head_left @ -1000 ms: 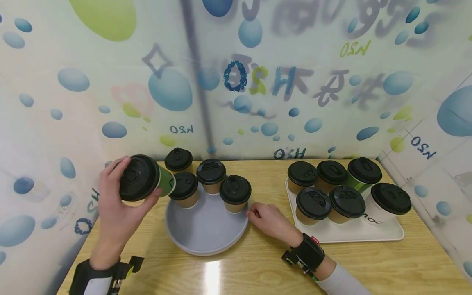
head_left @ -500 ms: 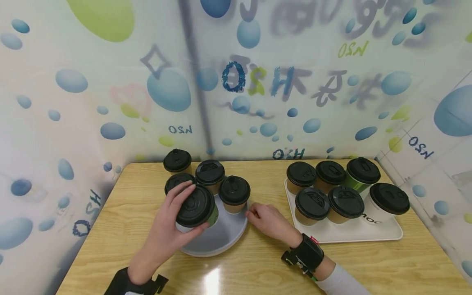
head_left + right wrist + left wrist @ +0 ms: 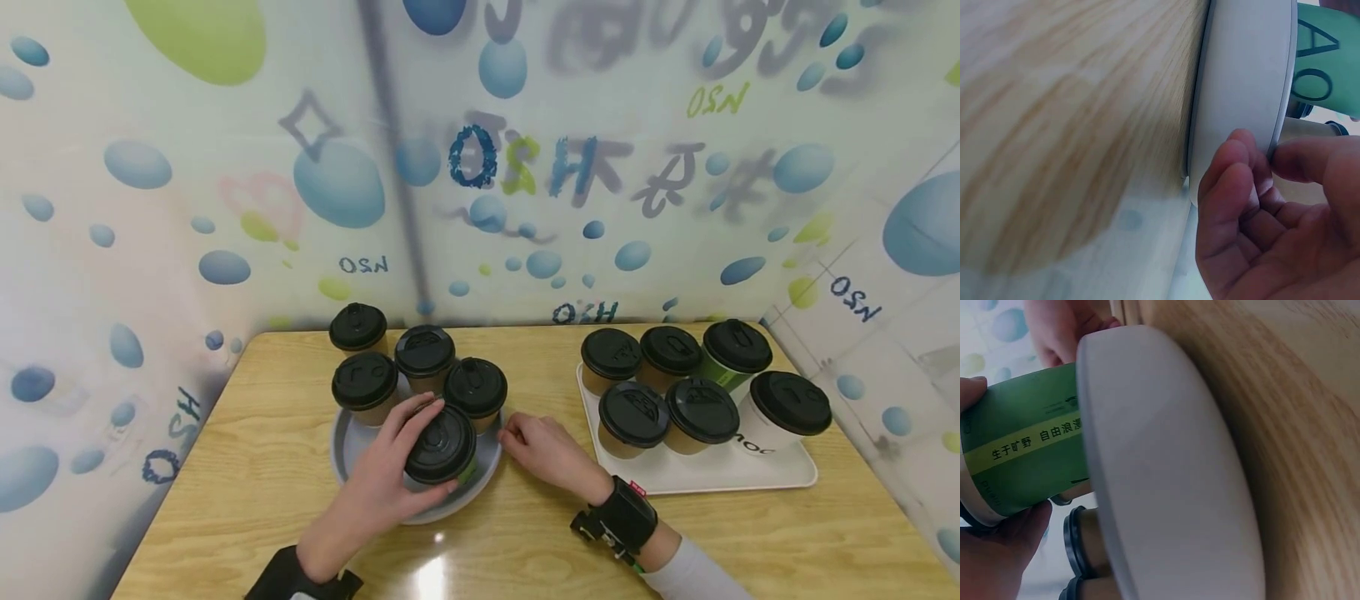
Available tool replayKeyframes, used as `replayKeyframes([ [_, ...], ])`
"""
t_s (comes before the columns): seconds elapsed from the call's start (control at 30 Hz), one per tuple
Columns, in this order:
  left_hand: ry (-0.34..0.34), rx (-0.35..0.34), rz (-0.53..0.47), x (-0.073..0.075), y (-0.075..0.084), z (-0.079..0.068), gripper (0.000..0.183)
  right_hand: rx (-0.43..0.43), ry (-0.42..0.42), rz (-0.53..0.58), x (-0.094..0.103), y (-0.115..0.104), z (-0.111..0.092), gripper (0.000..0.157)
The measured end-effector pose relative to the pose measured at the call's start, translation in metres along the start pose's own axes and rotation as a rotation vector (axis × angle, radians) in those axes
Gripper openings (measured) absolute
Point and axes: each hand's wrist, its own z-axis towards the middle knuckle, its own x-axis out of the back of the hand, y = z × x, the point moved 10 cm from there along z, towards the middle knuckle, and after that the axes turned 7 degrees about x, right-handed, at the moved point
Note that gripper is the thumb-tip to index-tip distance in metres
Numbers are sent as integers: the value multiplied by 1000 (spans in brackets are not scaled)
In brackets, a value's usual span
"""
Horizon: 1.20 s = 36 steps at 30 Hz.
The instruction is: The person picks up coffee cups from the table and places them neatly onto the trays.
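Observation:
My left hand [image 3: 375, 479] grips a green paper cup [image 3: 1029, 444] by its upper part, just below the black lid [image 3: 441, 443]. The cup is upright over the front of a round grey tray [image 3: 345, 446]; its base is hidden behind the tray's wall [image 3: 1160, 462] in the left wrist view, so contact with the floor cannot be told. On the tray's right edge, my right hand [image 3: 551, 450] pinches the rim, thumb on top and fingers curled against the outer wall [image 3: 1241, 75]. Brown cups with black lids, such as one at left [image 3: 365, 383], stand behind the green cup.
To the right, a white rectangular tray [image 3: 720, 479] bears several lidded cups, including a green one [image 3: 735, 354] and a white one [image 3: 780, 417]. A patterned wall [image 3: 525, 233] rises behind the wooden table [image 3: 240, 442].
My left hand has carried the green cup right and downward, from left of the round tray to its front part, turning it from tilted to upright. The right hand has stayed at the rim.

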Motion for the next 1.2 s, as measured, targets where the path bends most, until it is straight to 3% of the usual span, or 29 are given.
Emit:
replayKeyframes([
  [0.47,-55,-17,7,-17,5,3,102,-5,6,-16,0,1,1,23],
  [0.77,-50,-34,7,-21,4,3,102,13,12,-35,1,0,1,24],
  [1.0,-11,-70,18,-19,7,0,109,17,15,-41,2,0,2,25],
  [1.1,0,-32,2,-14,3,-5,107,11,12,-34,1,1,1,25],
  [1.2,56,7,-56,-3,-3,-14,96,6,9,-27,-2,1,0,25],
])
